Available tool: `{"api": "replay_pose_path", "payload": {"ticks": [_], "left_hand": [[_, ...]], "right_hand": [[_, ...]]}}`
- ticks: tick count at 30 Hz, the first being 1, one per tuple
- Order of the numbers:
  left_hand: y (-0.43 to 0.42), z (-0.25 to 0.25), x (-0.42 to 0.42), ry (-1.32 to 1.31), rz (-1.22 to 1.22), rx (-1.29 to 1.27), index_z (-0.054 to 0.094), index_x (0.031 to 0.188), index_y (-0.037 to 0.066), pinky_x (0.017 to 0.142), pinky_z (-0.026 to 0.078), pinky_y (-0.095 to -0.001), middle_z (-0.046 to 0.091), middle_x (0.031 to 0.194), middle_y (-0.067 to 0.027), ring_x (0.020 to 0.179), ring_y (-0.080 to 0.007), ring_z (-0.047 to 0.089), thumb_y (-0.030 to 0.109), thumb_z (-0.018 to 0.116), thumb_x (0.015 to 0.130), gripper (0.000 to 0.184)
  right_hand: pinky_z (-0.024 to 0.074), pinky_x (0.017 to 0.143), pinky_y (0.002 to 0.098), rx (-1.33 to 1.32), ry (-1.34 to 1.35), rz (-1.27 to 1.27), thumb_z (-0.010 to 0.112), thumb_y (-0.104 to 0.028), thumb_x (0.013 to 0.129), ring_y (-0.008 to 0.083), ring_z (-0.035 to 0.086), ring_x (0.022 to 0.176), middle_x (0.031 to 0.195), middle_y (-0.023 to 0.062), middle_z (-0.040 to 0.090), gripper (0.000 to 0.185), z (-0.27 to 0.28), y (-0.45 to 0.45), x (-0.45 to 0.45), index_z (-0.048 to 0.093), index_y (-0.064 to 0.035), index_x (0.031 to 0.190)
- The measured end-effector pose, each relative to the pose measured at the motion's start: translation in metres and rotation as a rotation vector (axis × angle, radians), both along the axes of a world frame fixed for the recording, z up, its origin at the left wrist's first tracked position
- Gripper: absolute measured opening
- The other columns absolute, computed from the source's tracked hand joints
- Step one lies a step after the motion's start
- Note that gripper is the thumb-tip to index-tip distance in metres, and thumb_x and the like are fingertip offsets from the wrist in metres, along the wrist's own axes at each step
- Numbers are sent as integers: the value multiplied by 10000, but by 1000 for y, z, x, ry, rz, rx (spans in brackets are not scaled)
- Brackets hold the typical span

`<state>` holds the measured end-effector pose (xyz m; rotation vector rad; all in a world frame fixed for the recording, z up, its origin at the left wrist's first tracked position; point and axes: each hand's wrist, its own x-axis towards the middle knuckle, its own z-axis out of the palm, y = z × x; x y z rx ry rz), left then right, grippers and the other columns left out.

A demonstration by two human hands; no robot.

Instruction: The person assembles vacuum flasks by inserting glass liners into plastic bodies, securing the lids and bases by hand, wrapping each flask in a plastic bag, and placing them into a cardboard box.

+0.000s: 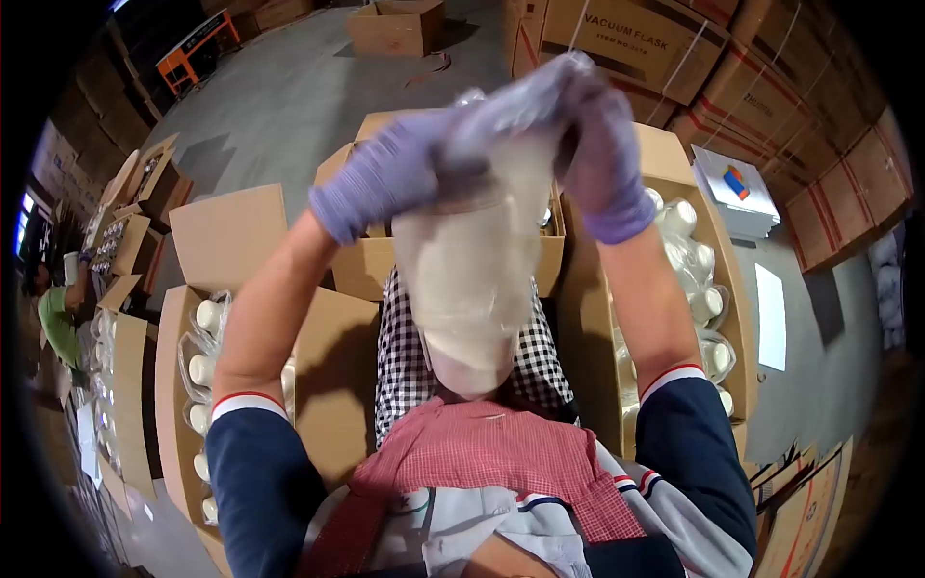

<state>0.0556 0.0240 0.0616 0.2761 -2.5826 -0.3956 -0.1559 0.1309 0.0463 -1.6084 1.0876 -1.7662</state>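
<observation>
A pale, cream-coloured flask (467, 279) in a clear plastic bag hangs in front of my lap, blurred by motion. My left hand (409, 164), in a purple knit glove, is closed on the bag near its top left. Gloved the same way, my right hand (602, 144) grips the bunched plastic (540, 91) at the upper right. The fingertips of both hands are partly smeared or hidden.
Open cartons with white-capped bagged bottles stand at left (173, 366) and right (737, 366). Another open carton (361, 265) is ahead. Stacked boxes (626, 43) fill the back right. A co-worker (60, 323) is at far left. Papers (769, 318) lie at right.
</observation>
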Motion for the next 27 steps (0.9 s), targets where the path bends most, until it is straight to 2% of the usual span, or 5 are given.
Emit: {"api": "replay_pose_path", "payload": {"ticks": [4,9,13,24,27], "left_hand": [[-103,-15,46,1183,253,1053,616,1113,-9,729,569,-325,698,997,-128,812,-252,693,264,628,947,320],[-22,-198,78,427,250,1338,519,1320,11,994,484,-367,604,1249,-134,1136,-235,593,432,403,1025,527],[44,-144,87,267,185,1012,540,1303,8,1011,458,-369,597,1245,-164,1164,-286,574,360,459,1000,472],[-57,-67,-18,97,-125,417,482,1371,-22,1071,379,-433,534,1341,-247,1225,-375,527,334,563,926,576],[-79,-87,-68,518,248,991,493,1369,-18,1100,360,-411,538,1360,-228,1259,-348,523,240,524,946,496]], "right_hand": [[520,910,378,3,613,-89,487,-331,1003,259,668,993,1094,147,694,366,-35,-39,-4,664,-35,1124],[486,946,366,-71,706,-38,430,-370,1045,273,657,1000,997,150,710,412,-60,-11,-1,688,-49,1057],[494,961,366,414,-36,119,495,-338,1002,276,656,1053,1066,193,706,408,-141,-45,-29,704,5,1077],[451,1041,447,-135,425,-124,537,-180,963,386,565,1203,1265,206,600,293,-188,-127,-53,582,-31,1211],[391,1097,507,-124,426,27,428,-427,1011,384,523,1271,1292,195,589,498,-103,-105,-62,575,-36,1282]]}}
